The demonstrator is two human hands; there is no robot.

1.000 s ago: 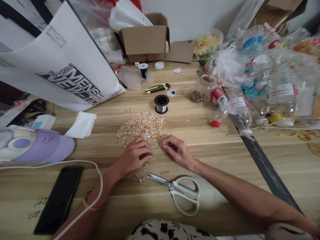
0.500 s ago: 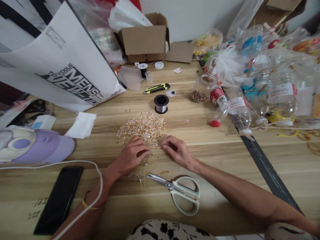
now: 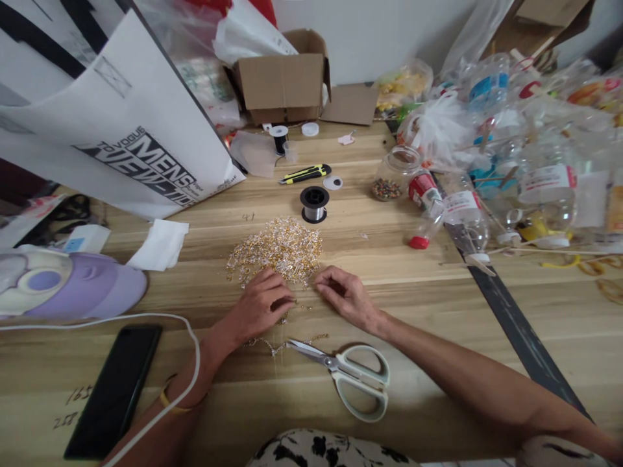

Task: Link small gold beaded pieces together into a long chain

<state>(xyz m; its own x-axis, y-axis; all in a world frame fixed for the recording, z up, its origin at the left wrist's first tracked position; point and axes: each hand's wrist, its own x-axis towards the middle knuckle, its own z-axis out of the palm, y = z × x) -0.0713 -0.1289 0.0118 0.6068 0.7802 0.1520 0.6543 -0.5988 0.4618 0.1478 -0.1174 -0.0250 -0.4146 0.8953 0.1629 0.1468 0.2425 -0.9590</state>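
A heap of small gold and clear beads or charms (image 3: 280, 246) lies on the wooden table. At its lower left edge is my left hand (image 3: 267, 299), palm down, thumb and fingertips drawn together over a few tiny gold pieces. My right hand (image 3: 344, 295) rests on the table just right of the heap, its thumb and forefinger pinched. Whatever either pinch holds is too small to make out. Below the hands lies a thin chain (image 3: 272, 347) with small ornaments. White-handled scissors (image 3: 360, 379) lie slightly open, their tips touching or close to the chain.
Beyond the heap are a wire spool (image 3: 315, 205), a yellow-black utility knife (image 3: 305, 174) and a jar of beads (image 3: 394, 174). Plastic bottles (image 3: 467, 214) crowd the right. At left are a paper bag (image 3: 160, 155), a phone (image 3: 114, 389) and a white cable (image 3: 195, 353).
My left hand has shifted slightly to the right, covering more of the small gold pieces beneath it. My right hand and the scissors have stayed put.
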